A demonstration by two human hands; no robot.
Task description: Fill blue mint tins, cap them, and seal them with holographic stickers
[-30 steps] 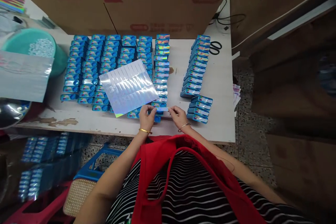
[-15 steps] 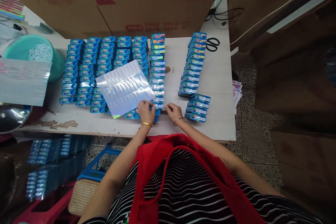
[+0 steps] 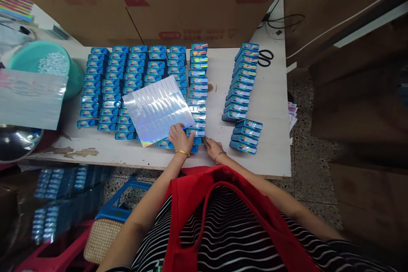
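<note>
A shiny silver sheet of stickers (image 3: 159, 108) lies tilted across rows of small blue boxes (image 3: 110, 95). At the sheet's lower right edge is my left hand (image 3: 180, 137), fingers bent over the edge and thumb reaching to a blue box (image 3: 195, 133) at the near end of a column. My right hand (image 3: 213, 148) is just right of that column, low by the table, with thumb and forefinger pinched together near the box's end. What is between those fingertips is too small to make out. Several boxes in this column carry shiny strips on top.
Another column of blue boxes (image 3: 240, 87) stands to the right, with a shorter group (image 3: 246, 136) nearer me. Black scissors (image 3: 265, 58) lie beyond. A teal tub (image 3: 75, 78) and a metal bowl (image 3: 19, 144) are at left. A large carton (image 3: 191, 4) walls off the back.
My right hand has dropped slightly toward me, from the box's end to just below it. My left hand stays at the sheet's edge. The whole view has shifted a little.
</note>
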